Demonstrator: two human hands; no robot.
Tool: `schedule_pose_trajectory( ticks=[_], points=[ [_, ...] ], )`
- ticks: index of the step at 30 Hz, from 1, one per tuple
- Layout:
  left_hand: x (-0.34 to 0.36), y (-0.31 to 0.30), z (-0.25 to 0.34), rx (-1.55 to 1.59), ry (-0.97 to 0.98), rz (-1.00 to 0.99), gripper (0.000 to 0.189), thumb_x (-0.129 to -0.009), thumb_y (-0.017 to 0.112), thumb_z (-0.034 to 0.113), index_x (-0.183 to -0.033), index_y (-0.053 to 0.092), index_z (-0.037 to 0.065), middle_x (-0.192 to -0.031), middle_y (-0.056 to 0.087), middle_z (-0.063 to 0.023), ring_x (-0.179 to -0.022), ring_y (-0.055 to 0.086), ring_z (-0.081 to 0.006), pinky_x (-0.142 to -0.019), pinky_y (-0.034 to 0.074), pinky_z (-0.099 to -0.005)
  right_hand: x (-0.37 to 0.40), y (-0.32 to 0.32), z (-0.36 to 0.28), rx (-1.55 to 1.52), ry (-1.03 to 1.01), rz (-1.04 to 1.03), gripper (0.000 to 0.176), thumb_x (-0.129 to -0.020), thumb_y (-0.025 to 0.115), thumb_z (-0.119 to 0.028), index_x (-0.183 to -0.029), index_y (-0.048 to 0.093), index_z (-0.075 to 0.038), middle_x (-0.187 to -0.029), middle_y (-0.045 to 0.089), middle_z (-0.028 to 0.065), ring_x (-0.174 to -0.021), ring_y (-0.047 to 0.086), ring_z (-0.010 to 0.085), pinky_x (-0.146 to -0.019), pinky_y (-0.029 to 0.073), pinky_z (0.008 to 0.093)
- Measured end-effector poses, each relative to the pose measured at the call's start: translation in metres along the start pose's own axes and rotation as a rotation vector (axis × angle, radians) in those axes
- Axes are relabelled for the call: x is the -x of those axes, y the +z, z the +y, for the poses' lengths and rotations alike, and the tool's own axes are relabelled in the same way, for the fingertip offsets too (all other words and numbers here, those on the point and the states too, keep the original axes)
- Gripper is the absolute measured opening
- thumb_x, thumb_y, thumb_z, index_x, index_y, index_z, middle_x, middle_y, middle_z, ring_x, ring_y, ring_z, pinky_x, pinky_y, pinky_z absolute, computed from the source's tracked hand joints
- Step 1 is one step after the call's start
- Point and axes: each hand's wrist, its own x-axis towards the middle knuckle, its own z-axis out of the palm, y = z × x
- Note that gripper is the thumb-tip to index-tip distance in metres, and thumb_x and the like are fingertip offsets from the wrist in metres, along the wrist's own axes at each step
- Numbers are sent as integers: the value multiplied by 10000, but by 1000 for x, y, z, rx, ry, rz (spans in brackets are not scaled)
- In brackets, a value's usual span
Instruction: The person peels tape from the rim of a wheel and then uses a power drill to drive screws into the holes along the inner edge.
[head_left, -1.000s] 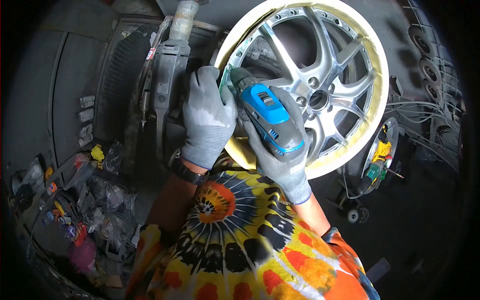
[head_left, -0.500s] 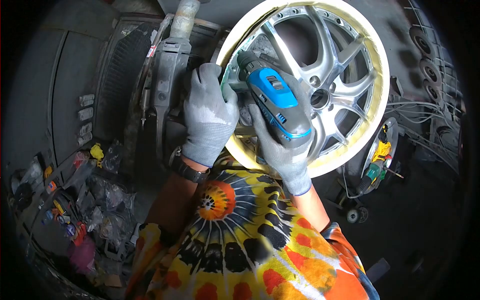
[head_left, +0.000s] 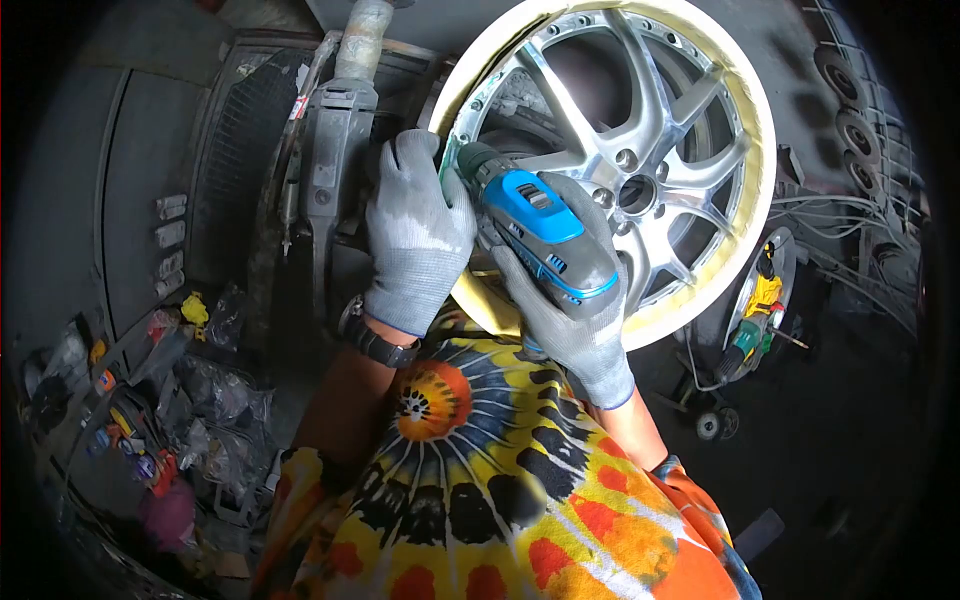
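A silver multi-spoke wheel rim [head_left: 640, 130] stands before me, its outer edge covered with pale yellow masking tape [head_left: 757, 130]. My gloved left hand [head_left: 420, 235] is closed over the rim's left edge, with the thumb on the inner side. In my gloved right hand [head_left: 575, 335] is a blue and grey cordless drill [head_left: 545, 215], fingers wrapped round its body. The drill's chuck [head_left: 478, 163] points up and left at the inner left lip of the rim, close to my left thumb. Whatever bit it carries is hidden.
On the left stands a large grey power tool [head_left: 340, 150]. A yellow and green power tool [head_left: 752, 325] rests at the right beside hoses [head_left: 830, 225]. Round discs [head_left: 858, 135] hang on a rack at upper right. Plastic bags [head_left: 225, 390] and clutter lie at lower left.
My right hand has shifted the drill down and left along the rim's inner lip, toward my left thumb. My left hand keeps its place on the edge.
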Motion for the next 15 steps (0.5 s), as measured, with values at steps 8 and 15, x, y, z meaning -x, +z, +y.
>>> schedule_pose_trajectory(
  ticks=[8,15],
  points=[
    [3,-3,2,11,23,15,326,-905,713,99,-1200,582,54,-1102,632,-213,-984,688,-450,-809,578,-525,-9,-13,-9,5,88,-79,630,-889,878,-153,-1430,582,-23,-1301,710,180,-1103,773,315,-929,614,394],
    [16,0,5,133,-86,77,270,-912,707,52,-1157,596,29,-1007,639,-195,-929,674,-436,-793,553,-498,-10,-20,-9,3,84,-136,630,-896,872,-139,-1444,584,-26,-1325,706,178,-1134,761,292,-962,599,381]
  ],
)
